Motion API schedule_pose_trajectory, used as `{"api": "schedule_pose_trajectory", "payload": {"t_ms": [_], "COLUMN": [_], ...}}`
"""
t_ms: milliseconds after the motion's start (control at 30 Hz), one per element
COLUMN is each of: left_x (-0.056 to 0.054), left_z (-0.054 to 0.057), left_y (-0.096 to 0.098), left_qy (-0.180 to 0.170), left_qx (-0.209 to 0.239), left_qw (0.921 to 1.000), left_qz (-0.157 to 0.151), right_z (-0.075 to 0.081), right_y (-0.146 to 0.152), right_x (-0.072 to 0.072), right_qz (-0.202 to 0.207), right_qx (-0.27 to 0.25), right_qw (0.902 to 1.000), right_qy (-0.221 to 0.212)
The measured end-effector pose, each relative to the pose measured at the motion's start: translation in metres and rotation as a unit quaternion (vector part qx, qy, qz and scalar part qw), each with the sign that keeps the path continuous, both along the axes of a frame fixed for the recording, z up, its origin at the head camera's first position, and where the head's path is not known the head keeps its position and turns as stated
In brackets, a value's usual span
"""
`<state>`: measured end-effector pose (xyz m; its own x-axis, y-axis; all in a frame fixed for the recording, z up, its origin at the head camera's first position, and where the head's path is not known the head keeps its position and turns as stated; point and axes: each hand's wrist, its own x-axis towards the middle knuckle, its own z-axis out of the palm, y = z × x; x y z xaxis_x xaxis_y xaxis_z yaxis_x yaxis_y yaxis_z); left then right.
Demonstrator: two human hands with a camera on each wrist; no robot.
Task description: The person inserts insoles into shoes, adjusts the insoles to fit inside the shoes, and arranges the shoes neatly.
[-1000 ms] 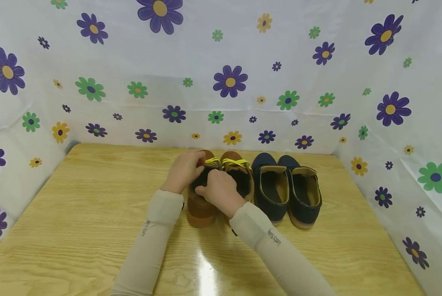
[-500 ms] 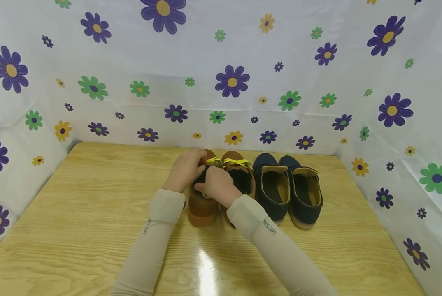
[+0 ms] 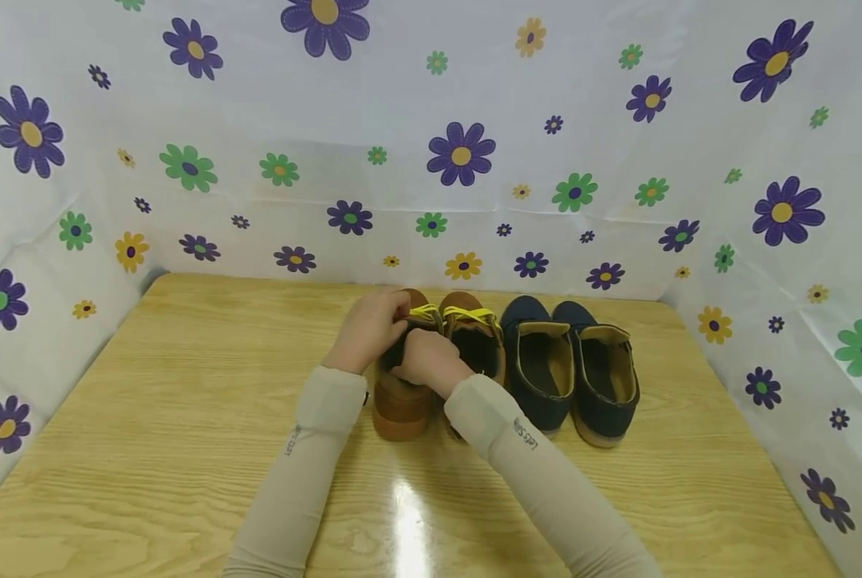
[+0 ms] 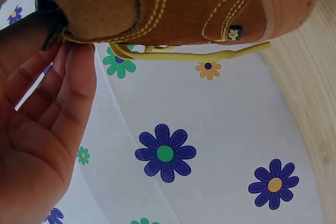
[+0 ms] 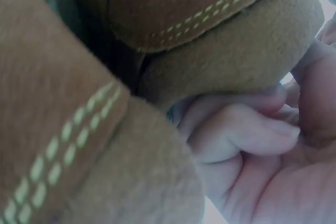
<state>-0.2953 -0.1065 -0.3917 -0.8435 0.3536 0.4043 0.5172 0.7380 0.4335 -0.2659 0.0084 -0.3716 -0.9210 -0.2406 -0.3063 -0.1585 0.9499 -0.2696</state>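
Two brown lace-up shoes with yellow laces stand side by side, toes toward the back. At the left brown shoe [image 3: 402, 413], my left hand [image 3: 367, 329] pinches the left edge of the opening; the left wrist view shows its fingertips on that edge, near a hanging yellow lace [image 4: 210, 56]. My right hand [image 3: 428, 361] holds the right side of the same shoe's opening, fingers curled against the padded collar [image 5: 226, 61]. Its thumb tip is hidden in the right wrist view. The right brown shoe [image 3: 463, 303] is partly covered by my right hand and wrist.
Two dark blue slip-on shoes, a nearer one [image 3: 546, 408] and a far right one [image 3: 607, 421], stand right of the brown pair. All rest on a wooden table [image 3: 185, 417]. A white flowered cloth [image 3: 294, 88] hangs behind and along both sides.
Both hands stay at the left brown shoe, with only slight shifts of the right hand and wrist. The whole head view has drifted a little.
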Motion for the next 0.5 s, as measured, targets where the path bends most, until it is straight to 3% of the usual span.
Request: {"api": "schedule_pose_trajectory", "payload": {"t_ms": [200,500], "left_x": [-0.0006,-0.0001], "left_z": [0.0002,0.0012], "left_y": [0.0000,0.0005], "left_qy": [0.001,-0.017], "left_qx": [0.001,-0.001], "left_qw": [1.0000,0.9998], "left_qz": [0.000,0.004], "right_z": [-0.0023,-0.0052], "right_y": [-0.0031,-0.0057], "right_x": [-0.0001,-0.0061], "right_qz": [0.002,0.019], "right_qx": [0.024,0.060], "right_qw": [0.9994,0.9977], "right_qy": [-0.024,-0.025]}}
